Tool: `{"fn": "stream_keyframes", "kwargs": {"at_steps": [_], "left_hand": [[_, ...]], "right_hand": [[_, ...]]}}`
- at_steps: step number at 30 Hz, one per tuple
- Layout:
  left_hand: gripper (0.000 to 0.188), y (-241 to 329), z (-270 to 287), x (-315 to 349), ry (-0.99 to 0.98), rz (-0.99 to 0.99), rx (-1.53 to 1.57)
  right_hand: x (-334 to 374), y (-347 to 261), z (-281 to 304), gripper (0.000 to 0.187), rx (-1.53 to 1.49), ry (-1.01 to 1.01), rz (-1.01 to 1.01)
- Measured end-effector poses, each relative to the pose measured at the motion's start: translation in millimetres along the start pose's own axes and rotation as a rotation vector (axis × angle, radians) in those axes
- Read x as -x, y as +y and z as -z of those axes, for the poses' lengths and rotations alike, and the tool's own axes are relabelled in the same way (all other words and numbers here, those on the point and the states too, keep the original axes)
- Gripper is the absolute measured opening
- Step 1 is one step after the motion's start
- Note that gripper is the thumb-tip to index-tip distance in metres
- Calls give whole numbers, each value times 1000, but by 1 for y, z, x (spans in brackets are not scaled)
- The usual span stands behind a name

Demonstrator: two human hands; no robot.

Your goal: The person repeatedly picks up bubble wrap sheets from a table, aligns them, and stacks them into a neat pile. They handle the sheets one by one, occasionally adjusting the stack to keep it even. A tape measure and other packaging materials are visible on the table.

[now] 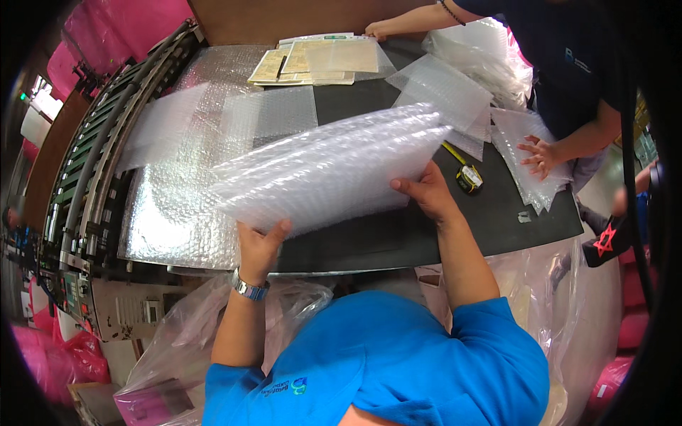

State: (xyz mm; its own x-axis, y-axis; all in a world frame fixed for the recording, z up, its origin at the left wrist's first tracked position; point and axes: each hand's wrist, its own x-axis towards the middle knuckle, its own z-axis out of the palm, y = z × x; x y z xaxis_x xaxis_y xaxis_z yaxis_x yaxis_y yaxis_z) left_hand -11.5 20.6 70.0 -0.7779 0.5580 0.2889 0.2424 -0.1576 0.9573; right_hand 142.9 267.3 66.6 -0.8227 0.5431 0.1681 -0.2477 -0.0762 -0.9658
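A stack of clear bubble wrap sheets (pixel 334 174) is held up above the dark table, tilted, its right end higher than its left. My left hand (pixel 261 245) grips the lower left edge, thumb on top and fingers hidden underneath. At the right end my right hand (pixel 426 192) pinches the stack the same way. Below and to the left lies a shiny, silvery bubble sheet (pixel 170 213), with loose clear bubble wrap pieces (pixel 270 113) on it. Just right of my right hand, a yellow and black tape measure (pixel 469 177) rests on the table.
A co-worker's hand (pixel 540 156) lies on bubble wrap pieces (pixel 515 135) at the right; their other hand (pixel 378 30) is by papers (pixel 320 60) at the back. A roller machine (pixel 92 149) borders the table's left side. Clear plastic film (pixel 192 334) hangs below the front edge.
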Motion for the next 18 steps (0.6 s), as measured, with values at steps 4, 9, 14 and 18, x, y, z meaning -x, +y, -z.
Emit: {"fn": "stream_keyframes", "kwargs": {"at_steps": [4,9,14,18], "left_hand": [[101,27,5,-5,439,-548,-613],[100,62,21,-4,-221,-306,-590],[41,46,8,11,73,-258,9],[39,21,22,17,114,-154,114]], "right_hand": [[-10,-59,-17,39,507,-99,204],[-3,-145,-72,32,1389,-460,673],[-15,-130,-75,59,1112,-12,991],[-39,-50,-32,92,298,81,567]]}}
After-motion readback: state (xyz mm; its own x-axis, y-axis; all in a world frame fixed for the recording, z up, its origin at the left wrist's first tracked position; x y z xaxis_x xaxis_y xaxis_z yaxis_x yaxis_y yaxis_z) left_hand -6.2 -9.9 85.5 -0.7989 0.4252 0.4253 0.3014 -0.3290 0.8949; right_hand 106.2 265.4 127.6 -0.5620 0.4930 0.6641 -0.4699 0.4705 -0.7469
